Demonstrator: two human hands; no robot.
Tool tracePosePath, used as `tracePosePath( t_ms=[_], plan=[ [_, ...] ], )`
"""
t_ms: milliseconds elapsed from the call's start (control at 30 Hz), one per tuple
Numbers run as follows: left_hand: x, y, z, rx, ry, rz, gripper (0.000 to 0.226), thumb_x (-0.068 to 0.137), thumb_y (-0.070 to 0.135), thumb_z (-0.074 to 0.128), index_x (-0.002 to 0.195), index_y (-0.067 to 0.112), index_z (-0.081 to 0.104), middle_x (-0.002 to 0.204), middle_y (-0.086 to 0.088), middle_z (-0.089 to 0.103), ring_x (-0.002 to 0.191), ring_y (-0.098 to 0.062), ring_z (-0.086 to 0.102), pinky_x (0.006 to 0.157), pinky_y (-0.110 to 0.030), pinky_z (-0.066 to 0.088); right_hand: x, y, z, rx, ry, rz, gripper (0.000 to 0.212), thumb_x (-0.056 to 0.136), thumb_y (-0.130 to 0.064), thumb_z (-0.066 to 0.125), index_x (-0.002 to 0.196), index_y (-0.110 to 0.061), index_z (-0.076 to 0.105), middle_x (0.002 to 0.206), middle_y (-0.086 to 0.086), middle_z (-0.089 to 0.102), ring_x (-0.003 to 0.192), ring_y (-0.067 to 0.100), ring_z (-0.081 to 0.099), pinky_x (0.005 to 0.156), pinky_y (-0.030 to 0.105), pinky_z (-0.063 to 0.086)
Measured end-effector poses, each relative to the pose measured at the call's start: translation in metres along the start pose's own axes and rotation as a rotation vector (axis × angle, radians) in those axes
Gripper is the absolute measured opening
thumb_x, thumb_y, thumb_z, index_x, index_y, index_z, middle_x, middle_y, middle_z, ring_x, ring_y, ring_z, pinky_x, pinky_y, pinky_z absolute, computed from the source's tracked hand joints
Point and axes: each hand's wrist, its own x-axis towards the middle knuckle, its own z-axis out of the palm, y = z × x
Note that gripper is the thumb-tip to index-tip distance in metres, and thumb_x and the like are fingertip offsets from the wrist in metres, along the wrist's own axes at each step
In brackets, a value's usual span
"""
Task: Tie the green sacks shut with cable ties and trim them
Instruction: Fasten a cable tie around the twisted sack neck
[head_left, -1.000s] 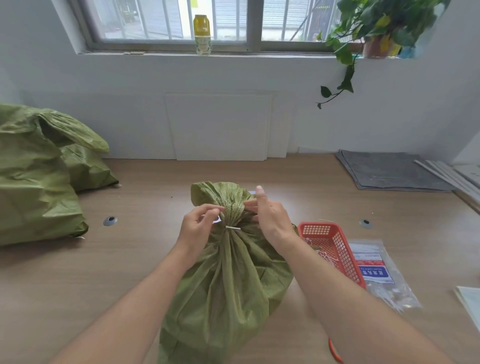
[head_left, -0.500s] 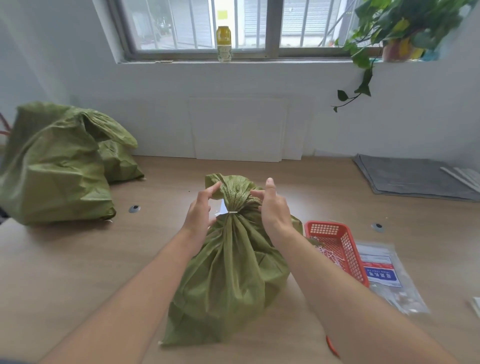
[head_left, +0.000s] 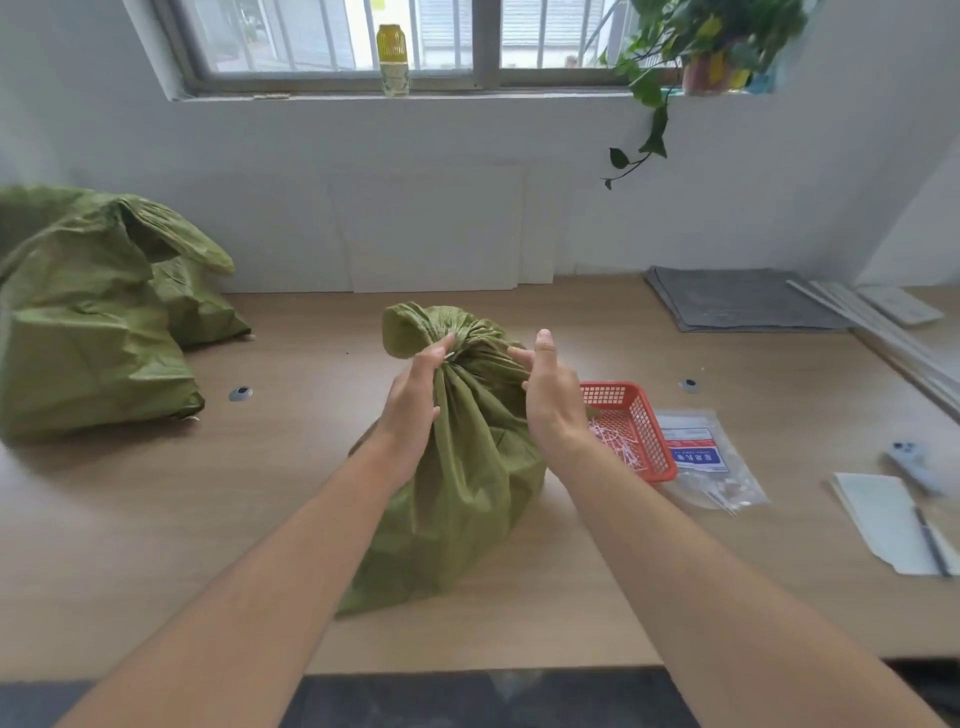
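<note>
Half a second ago both hands were held off the neck with fingers up. Now the left hand (head_left: 415, 400) has closed in on the gathered neck of the green sack (head_left: 467, 478), its fingertips at the white cable tie (head_left: 450, 356); whether those fingers pinch the tie or only touch it cannot be told. The right hand (head_left: 550, 400) is released, thumb up, its fingers resting on the folds just right of the neck. The sack stands where it stood, upright in the middle of the counter (head_left: 311, 467), its right side touching the red basket (head_left: 641, 415). Bare counter lies to the left of the sack as far as the other sacks, and in front of it to the near edge, where both forearms cross. To the right it is crowded: the basket, a clear packet (head_left: 709, 467) just beside it, then a white pad (head_left: 878, 519) with a pen (head_left: 930, 540) and a blurred blue-grey tool (head_left: 911, 462) near the right edge. A grey mat (head_left: 748, 299) lies at the back right. By count: three green sacks, one in hand and two more (head_left: 78, 322) heaped together at the far left; one basket holding white offcuts (head_left: 618, 441); one packet; two metal discs (head_left: 240, 393) set in the counter.
</note>
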Motion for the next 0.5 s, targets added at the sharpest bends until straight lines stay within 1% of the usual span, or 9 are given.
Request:
tracePosePath(
  t_ms=[67,133,167,233,300,333,400,433,500],
  plan=[
    [-0.009,-0.006,0.006,-0.010,-0.010,0.002,0.041,0.105,0.043,0.037,0.140,0.043,0.058,0.119,0.031,0.053,0.128,-0.010,0.043,0.114,-0.045,0.034,-0.014,0.009,-0.008,0.010,0.013,0.006,0.072,0.101,-0.068,0.019,0.121,-0.028,0.075,0.133,0.002,0.067,0.122,0.022,0.060,0.109,0.047,0.043],
    [-0.018,-0.016,0.016,-0.004,-0.036,-0.002,0.043,0.102,0.045,0.039,0.141,0.044,0.057,0.138,0.020,0.054,0.136,-0.016,0.042,0.116,-0.046,0.034,-0.027,0.016,-0.021,0.011,0.034,0.030,0.078,0.093,-0.075,0.020,0.118,-0.028,0.077,0.130,-0.002,0.070,0.121,0.020,0.061,0.111,0.047,0.043],
    [-0.023,-0.021,0.023,0.001,-0.051,-0.010,0.045,0.101,0.047,0.039,0.142,0.044,0.057,0.149,0.013,0.050,0.141,-0.020,0.041,0.119,-0.048,0.034,-0.031,0.022,-0.029,0.003,0.051,0.047,0.079,0.090,-0.077,0.021,0.117,-0.027,0.077,0.126,-0.004,0.072,0.120,0.018,0.063,0.111,0.045,0.044],
    [-0.033,-0.031,0.037,0.015,-0.083,-0.039,0.051,0.094,0.052,0.041,0.142,0.046,0.057,0.159,0.006,0.043,0.144,-0.025,0.041,0.120,-0.050,0.035,-0.039,0.034,-0.050,0.005,0.093,0.063,0.072,0.099,-0.068,0.023,0.118,-0.024,0.077,0.120,-0.005,0.072,0.116,0.017,0.063,0.104,0.038,0.044],
    [-0.039,-0.040,0.054,0.036,-0.112,-0.070,0.061,0.085,0.057,0.042,0.143,0.046,0.056,0.159,0.005,0.043,0.143,-0.027,0.044,0.118,-0.048,0.037,-0.041,0.046,-0.073,-0.004,0.124,0.078,0.065,0.107,-0.058,0.023,0.120,-0.023,0.077,0.113,-0.004,0.068,0.112,0.017,0.061,0.095,0.034,0.042],
    [-0.042,-0.044,0.063,0.040,-0.120,-0.085,0.064,0.083,0.057,0.042,0.144,0.045,0.056,0.159,0.005,0.043,0.142,-0.027,0.044,0.116,-0.046,0.037,-0.040,0.052,-0.084,-0.010,0.132,0.083,0.064,0.108,-0.057,0.023,0.119,-0.024,0.077,0.112,-0.003,0.067,0.112,0.018,0.060,0.096,0.035,0.042],
    [-0.043,-0.052,0.083,0.049,-0.134,-0.108,0.067,0.082,0.058,0.042,0.145,0.044,0.055,0.160,0.004,0.042,0.142,-0.027,0.044,0.113,-0.044,0.038,-0.038,0.062,-0.102,-0.012,0.137,0.106,0.063,0.107,-0.058,0.022,0.118,-0.026,0.076,0.117,-0.001,0.067,0.116,0.020,0.059,0.104,0.041,0.043],
    [-0.042,-0.056,0.093,0.058,-0.138,-0.119,0.067,0.081,0.058,0.041,0.146,0.044,0.054,0.161,0.003,0.042,0.142,-0.028,0.044,0.114,-0.045,0.038,-0.037,0.066,-0.110,-0.003,0.139,0.121,0.064,0.106,-0.059,0.023,0.117,-0.026,0.077,0.119,0.000,0.068,0.118,0.021,0.059,0.107,0.044,0.044],
    [-0.039,-0.064,0.115,0.068,-0.135,-0.143,0.068,0.080,0.059,0.040,0.145,0.045,0.055,0.160,0.003,0.042,0.142,-0.029,0.044,0.118,-0.049,0.036,-0.027,0.080,-0.127,0.009,0.148,0.152,0.069,0.100,-0.067,0.024,0.113,-0.027,0.078,0.120,-0.002,0.071,0.117,0.021,0.063,0.107,0.048,0.047]
  ],
)
